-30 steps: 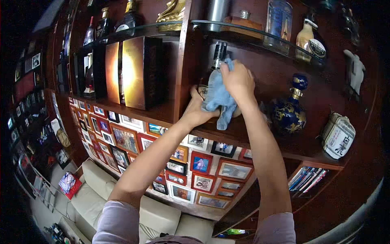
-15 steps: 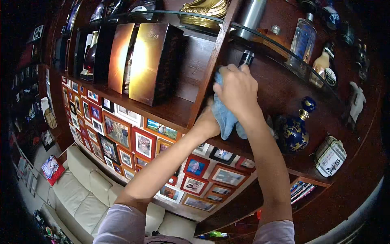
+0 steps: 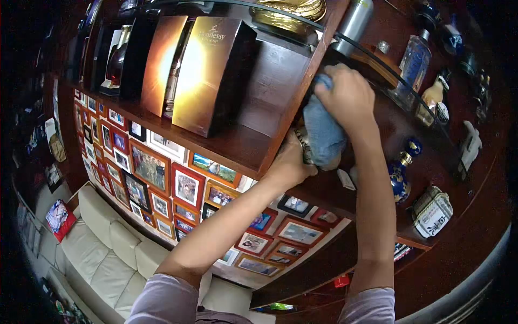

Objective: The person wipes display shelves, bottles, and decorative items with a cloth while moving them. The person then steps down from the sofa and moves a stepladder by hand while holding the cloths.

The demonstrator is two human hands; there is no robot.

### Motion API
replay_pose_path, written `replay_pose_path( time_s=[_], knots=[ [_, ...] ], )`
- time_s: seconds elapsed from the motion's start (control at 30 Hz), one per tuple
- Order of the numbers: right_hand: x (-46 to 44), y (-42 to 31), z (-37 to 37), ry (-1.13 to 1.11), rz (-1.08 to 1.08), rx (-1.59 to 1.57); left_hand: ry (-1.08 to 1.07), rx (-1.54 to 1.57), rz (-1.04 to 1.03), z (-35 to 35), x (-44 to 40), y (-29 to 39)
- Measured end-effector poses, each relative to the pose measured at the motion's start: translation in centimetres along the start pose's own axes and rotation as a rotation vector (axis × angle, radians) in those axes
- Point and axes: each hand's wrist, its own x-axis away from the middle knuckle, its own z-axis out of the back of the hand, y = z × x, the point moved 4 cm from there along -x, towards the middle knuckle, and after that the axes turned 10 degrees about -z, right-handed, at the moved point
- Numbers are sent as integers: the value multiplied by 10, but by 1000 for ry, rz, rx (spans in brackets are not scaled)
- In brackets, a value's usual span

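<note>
A blue cloth (image 3: 324,132), soft and creased, hangs over a bottle (image 3: 305,147) to the right of the gold box (image 3: 208,102), past the wooden partition (image 3: 300,92); only a strip of the bottle's patterned label shows at the cloth's left edge. The right hand (image 3: 348,100) has its fingers bunched around the cloth's upper part, pinching it against the bottle. The left hand (image 3: 291,164) grips low on the bottle, thumb in front, its other fingers partly hidden. The bottle is on a dark wooden shelf (image 3: 324,191), which also carries, farther right of the gold box, a blue-and-gold bottle (image 3: 399,181) and a white-labelled container (image 3: 431,213). Below the gold box, framed photos (image 3: 151,167) cover the wall, and lower left of it stands a cream sofa (image 3: 102,264) with a red cushion (image 3: 60,220). Half a second ago the bottle's dark neck stuck out above the right hand; now that hand sits higher and hides it, and more of the label shows.
</note>
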Motion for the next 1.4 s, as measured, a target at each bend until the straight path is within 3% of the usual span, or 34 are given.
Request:
replay_pose_path(
  time_s=[0.07,0.2,0.33,0.43,0.47,0.57,0.6,0.7,0.87,0.97,1.0,1.1,1.13,1.2,1.4],
  knots=[
    [12,0,-32,-370,-42,243,-14,-24,-59,-3,-3,1],
    [46,-5,-27,-195,110,177,-284,-7,-102,1,-8,12],
    [78,-1,-2,-160,140,-99,-217,-102,-72,3,-4,5],
    [92,31,9,-272,-220,-485,-172,8,-3,15,2,26],
    [90,36,8,-271,-219,-486,-172,7,-4,14,1,25],
    [87,71,7,57,-638,-925,64,139,-147,13,-3,27],
    [91,76,-3,61,-651,-923,51,140,-144,13,-2,28],
    [103,84,-38,88,-635,-557,29,86,-170,21,-4,35],
    [144,76,-21,60,-402,-438,17,130,-42,22,-5,41],
    [148,69,-4,-328,-455,-323,82,107,-95,22,-6,40],
    [146,66,0,-326,-468,-320,100,100,-113,22,-7,40],
    [129,33,12,142,-119,-467,151,108,-236,27,-2,49],
    [127,26,8,150,-137,-459,167,109,-283,28,0,53],
    [126,6,-5,-14,15,-327,197,108,-387,31,2,60],
    [124,15,-16,-346,-98,-389,268,32,-724,37,6,75]
  ],
)
